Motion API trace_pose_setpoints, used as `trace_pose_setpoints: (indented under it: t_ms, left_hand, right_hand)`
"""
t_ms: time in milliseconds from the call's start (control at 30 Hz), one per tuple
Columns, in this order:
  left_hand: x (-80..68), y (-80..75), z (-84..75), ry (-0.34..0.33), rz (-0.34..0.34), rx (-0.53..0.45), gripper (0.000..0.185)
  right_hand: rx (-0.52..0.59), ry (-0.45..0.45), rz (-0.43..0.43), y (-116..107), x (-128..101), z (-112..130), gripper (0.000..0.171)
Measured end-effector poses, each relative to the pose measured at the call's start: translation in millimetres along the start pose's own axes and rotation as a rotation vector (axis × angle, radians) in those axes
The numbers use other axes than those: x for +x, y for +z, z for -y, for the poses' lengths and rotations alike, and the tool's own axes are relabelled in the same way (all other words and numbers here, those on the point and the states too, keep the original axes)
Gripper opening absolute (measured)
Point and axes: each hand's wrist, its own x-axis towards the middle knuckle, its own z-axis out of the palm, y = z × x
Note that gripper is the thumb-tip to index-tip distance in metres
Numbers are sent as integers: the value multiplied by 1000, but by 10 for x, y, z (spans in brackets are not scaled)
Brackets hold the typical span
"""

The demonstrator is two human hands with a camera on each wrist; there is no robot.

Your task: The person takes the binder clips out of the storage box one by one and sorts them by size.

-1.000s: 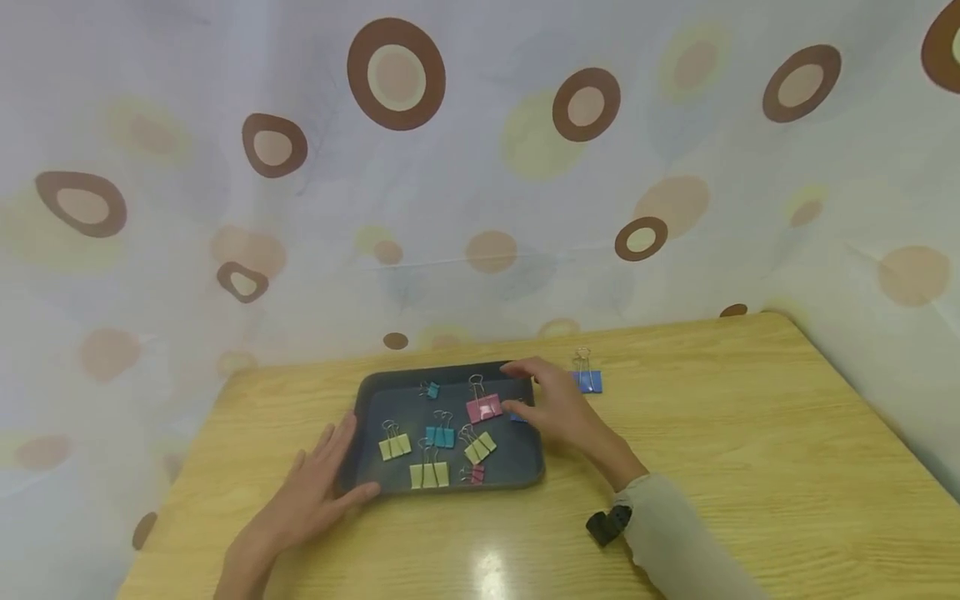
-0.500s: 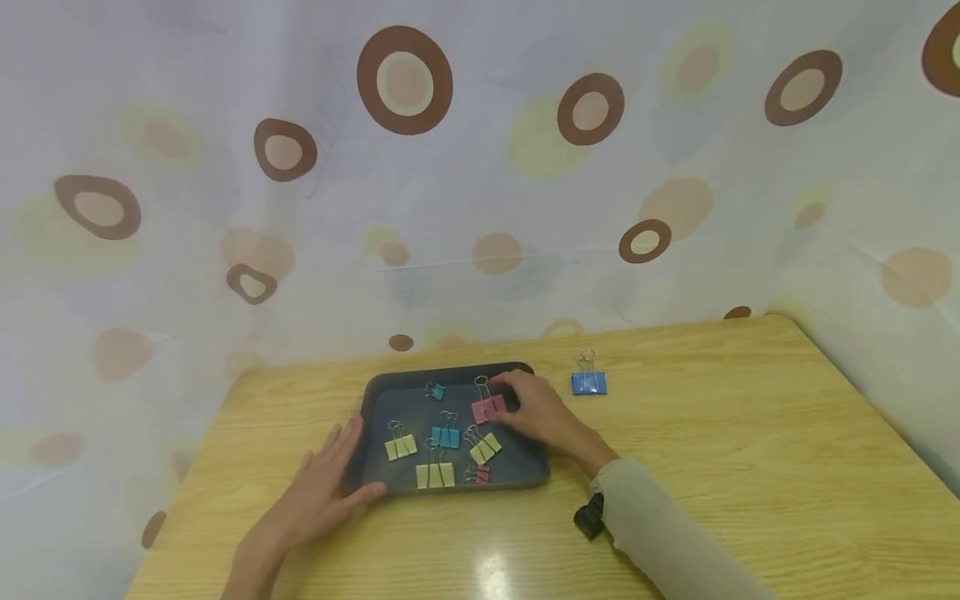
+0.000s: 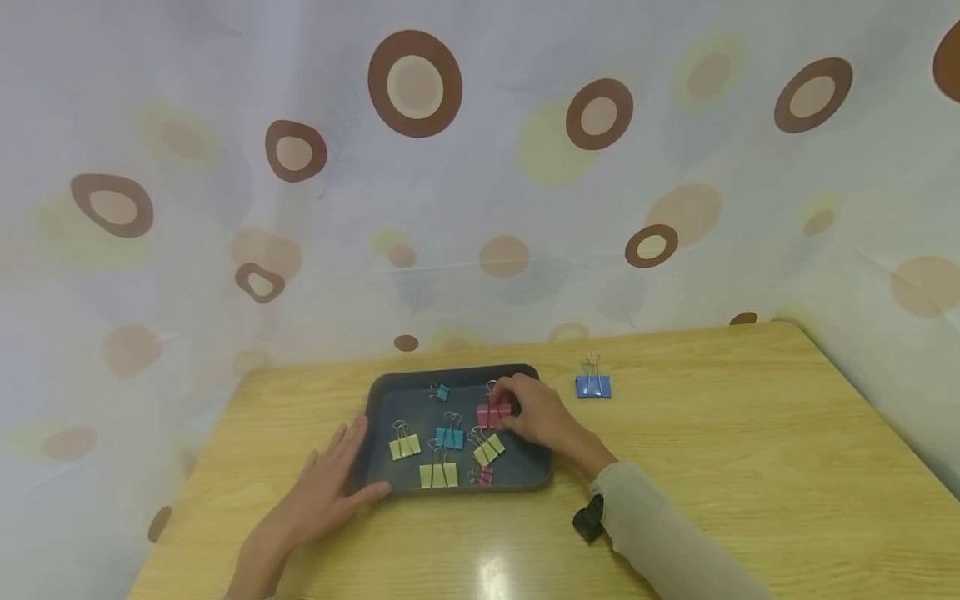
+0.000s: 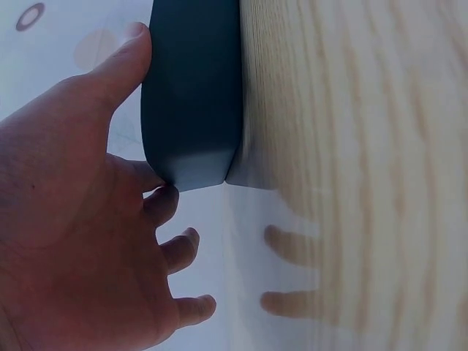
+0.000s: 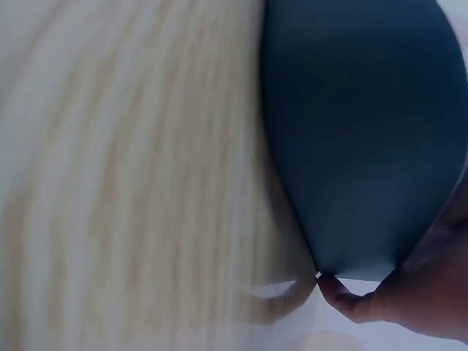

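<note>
Inside the dark tray [image 3: 390, 389], in the head view, lie several binder clips in different colours. My right hand [image 3: 543, 417] reaches over the tray's right side, thumb and forefinger pinching the larger pink binder clip [image 3: 491, 416]. The tray's outer wall [image 5: 358, 139] hides this grip in the right wrist view. At the tray's left end, my left hand [image 3: 318, 492] steadies it with spread fingers, its thumb near the front corner. The left wrist view shows that thumb [image 4: 128, 66] against the tray wall [image 4: 194, 88].
A blue binder clip [image 3: 593, 387] lies on the wooden table [image 3: 712, 467], right of the tray. Nearer the hands in the tray are a yellow clip [image 3: 488, 450], a teal clip [image 3: 450, 438] and a small pink clip [image 3: 486, 475]. A patterned curtain [image 3: 480, 183] hangs behind.
My right hand has moved left from the tray's right rim onto the larger pink clip, and its fingers have closed there. The clip has turned slightly. My left hand stays at the tray.
</note>
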Motion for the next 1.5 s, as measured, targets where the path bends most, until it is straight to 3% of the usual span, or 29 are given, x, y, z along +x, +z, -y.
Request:
trace_pose_setpoints:
  t_ms: [367,833,1300,1500]
  left_hand:
    - [85,19,-1,11,1,-16,99]
    - [126,-66,-31,26,3,-3,97]
    - [21,-11,15,-4,-3,12,100]
    - [21,6,3,5,-6,14,100]
  right_hand:
    - [209,-24,-83,-146,-67,-58,17]
    - [291,-42,-188,-460,-341,-53,17]
    - [291,-98,-327,-845,-512,-342,22]
    - [310,-47,-374,-1044,-595,-515,21]
